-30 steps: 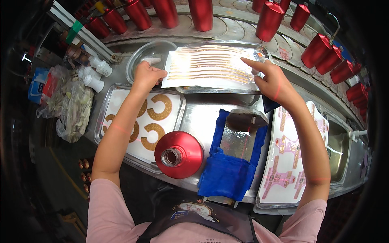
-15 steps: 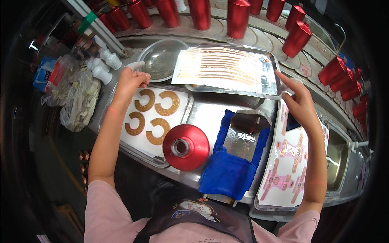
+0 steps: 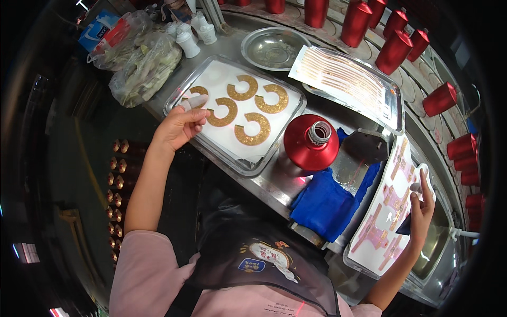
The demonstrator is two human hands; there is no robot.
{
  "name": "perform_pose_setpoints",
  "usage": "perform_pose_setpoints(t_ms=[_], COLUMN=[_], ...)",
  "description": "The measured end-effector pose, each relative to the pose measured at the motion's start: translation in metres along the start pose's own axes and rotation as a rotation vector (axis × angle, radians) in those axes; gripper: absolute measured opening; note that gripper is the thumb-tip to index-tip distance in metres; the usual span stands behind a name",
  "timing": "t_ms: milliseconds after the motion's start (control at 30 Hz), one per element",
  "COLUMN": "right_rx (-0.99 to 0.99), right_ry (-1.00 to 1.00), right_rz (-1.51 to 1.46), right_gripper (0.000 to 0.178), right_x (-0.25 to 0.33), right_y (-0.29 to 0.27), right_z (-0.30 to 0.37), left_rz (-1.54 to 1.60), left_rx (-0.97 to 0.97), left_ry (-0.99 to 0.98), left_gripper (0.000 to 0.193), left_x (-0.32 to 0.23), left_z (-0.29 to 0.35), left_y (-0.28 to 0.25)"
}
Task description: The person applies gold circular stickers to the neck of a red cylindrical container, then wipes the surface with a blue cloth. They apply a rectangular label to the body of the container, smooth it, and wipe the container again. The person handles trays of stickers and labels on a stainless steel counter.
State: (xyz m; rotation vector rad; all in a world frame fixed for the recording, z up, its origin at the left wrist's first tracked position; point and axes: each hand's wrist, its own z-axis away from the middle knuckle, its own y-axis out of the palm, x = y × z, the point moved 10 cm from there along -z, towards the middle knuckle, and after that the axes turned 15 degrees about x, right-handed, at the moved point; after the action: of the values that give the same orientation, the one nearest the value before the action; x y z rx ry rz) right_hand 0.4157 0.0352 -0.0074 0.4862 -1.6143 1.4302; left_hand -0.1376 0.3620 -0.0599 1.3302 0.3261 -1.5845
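My left hand (image 3: 182, 127) hovers over the near left edge of a metal tray (image 3: 249, 170). Its whitish-covered index finger and thumb are slightly apart, the other fingers curled, with nothing visible between them. On the tray lies a white sheet (image 3: 222, 136) bearing several gold C-shaped decals (image 3: 252, 129). My right hand (image 3: 421, 214) is over the right side of a white sheet of pink and gold decals (image 3: 376, 235); its index finger and thumb reach toward the sheet's far corner. A dark blue flat piece (image 3: 404, 226) shows beneath its palm, apparently gripped by the hidden curled fingers.
A red metal bottle (image 3: 310, 145) stands between the trays beside a blue cloth (image 3: 326, 203). Behind are a metal bowl (image 3: 274, 50) and a sheet of gold stripes (image 3: 340, 76) on another tray. Red bottles (image 3: 393, 52) line the conveyor; plastic bags (image 3: 148, 68) lie at left.
The view has turned toward the left. My right hand has left the striped sheet's tray for the pink decals, the dark blue piece moving with it. My left hand has come nearer, over the gold-decal tray.
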Motion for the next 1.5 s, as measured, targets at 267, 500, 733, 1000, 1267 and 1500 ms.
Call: perform_pose_setpoints(t_ms=[267, 500, 733, 1000, 1267, 1500], right_rx=[-0.031, -0.087, -0.106, -0.097, -0.041, -0.052], right_ry=[0.045, 0.074, 0.09, 0.113, 0.123, 0.142], right_rz=[-0.042, -0.035, -0.037, -0.059, -0.104, -0.059], right_gripper=[0.062, 0.063, 0.065, 0.065, 0.063, 0.061], right_x=[0.008, 0.004, -0.003, -0.013, -0.013, -0.014], right_y=[0.016, 0.017, 0.018, 0.025, 0.033, 0.026], right_z=[0.037, 0.065, 0.083, 0.095, 0.086, 0.086], left_rz=[0.606, 0.747, 0.768, 0.493, 0.269, 0.299], left_rx=[0.446, 0.687, 0.884, 0.197, -0.189, -0.266], left_ry=[0.105, 0.132, 0.211, 0.413, 0.338, 0.496], left_gripper=[0.071, 0.072, 0.072, 0.044, 0.037, 0.032], left_x=[0.022, 0.032, 0.037, 0.082, 0.154, 0.15], left_z=[0.019, 0.033, 0.049, 0.074, 0.058, 0.047], left_y=[0.059, 0.105, 0.128, 0.005, -0.041, -0.024])
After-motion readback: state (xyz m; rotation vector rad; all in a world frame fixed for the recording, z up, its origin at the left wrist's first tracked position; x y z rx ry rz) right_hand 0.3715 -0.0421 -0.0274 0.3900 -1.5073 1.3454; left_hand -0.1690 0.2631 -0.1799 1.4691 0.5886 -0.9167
